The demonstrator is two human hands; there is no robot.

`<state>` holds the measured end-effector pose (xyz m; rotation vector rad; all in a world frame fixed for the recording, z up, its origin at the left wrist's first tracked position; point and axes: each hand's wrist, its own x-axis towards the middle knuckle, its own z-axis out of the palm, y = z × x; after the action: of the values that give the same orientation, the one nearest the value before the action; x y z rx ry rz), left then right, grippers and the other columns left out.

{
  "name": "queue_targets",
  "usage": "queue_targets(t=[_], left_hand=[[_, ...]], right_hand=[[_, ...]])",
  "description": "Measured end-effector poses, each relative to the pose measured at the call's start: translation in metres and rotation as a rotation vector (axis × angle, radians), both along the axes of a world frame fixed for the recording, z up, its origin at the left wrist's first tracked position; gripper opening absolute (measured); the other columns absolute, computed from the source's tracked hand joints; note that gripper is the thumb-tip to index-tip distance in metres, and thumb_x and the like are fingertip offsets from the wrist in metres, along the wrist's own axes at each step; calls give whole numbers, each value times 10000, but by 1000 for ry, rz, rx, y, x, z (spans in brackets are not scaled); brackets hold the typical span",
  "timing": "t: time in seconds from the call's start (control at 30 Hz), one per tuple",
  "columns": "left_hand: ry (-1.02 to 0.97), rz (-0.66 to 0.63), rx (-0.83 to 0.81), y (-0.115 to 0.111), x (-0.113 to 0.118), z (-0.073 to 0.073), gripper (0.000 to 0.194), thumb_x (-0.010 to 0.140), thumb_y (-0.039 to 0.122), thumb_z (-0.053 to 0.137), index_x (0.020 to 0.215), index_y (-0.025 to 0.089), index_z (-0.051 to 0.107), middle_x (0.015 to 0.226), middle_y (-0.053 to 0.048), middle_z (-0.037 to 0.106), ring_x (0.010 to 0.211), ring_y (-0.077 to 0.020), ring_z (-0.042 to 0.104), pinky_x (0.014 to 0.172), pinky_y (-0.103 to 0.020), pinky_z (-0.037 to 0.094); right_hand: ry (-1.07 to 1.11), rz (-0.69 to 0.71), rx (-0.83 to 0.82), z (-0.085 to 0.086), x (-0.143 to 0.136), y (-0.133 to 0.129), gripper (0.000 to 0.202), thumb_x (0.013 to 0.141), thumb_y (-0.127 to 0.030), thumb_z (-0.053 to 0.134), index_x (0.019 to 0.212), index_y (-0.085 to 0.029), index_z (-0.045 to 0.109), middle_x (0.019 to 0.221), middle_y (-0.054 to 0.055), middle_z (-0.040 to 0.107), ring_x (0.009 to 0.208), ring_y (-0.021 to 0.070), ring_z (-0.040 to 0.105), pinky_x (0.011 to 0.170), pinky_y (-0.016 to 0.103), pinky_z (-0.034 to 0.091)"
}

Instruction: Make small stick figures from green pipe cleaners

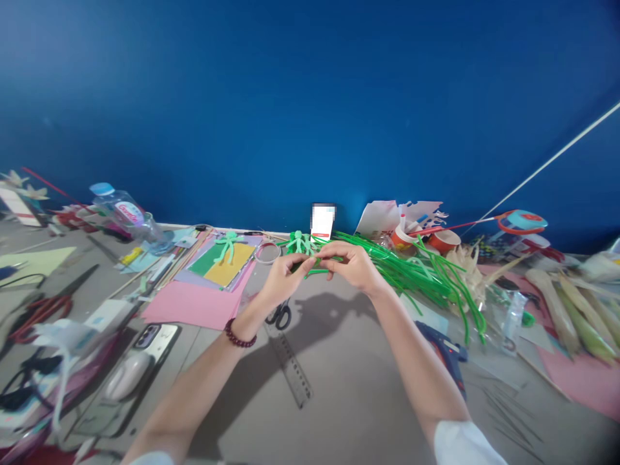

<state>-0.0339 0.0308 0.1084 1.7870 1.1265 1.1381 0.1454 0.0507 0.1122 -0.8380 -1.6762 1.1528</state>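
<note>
My left hand [290, 278] and my right hand [351, 265] meet over the middle of the table. The fingertips of both are pinched on a small piece of green pipe cleaner [314, 258], mostly hidden by the fingers. Just behind them lies a pale green bent shape [299, 243] with several arms. A bundle of long green pipe cleaners [411, 268] spreads to the right of my right hand. Below my left hand are black-handled scissors [281, 316], partly hidden, and a clear ruler [293, 371].
A phone [322, 221] stands against the blue wall. On the left are colored sheets [198, 300] bearing another pale green shape [227, 247], a bottle [126, 210] and a phone under a mouse [130, 378]. A glue gun [443, 349] and paper cups [444, 241] are right.
</note>
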Motion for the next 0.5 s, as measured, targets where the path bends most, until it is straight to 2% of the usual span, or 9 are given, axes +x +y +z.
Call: queue_targets(t=[0.2,0.33,0.5], left_hand=[[115,85,56,-5,0,-3,415,892,485,436,706,159,614,585,-4,485,565,-130,426,505,-256,279],[139,128,69,-7,1,-2,387,859,486,496,634,174,527,557,18,418,523,-113,360,483,-252,241],[93,76,36,-7,1,-1,351,884,437,458,670,168,527,585,14,416,547,-115,365,496,-252,254]], right_hand=[[32,2,-28,-1,-6,-3,232,689,-381,746,836,-202,753,891,51,639,632,129,619,514,256,581],[49,16,-31,0,-8,-5,222,701,-392,732,814,-201,752,889,45,622,633,126,622,500,244,589],[33,30,-39,0,-8,-4,275,688,-405,743,872,-201,747,898,46,632,614,116,617,494,234,585]])
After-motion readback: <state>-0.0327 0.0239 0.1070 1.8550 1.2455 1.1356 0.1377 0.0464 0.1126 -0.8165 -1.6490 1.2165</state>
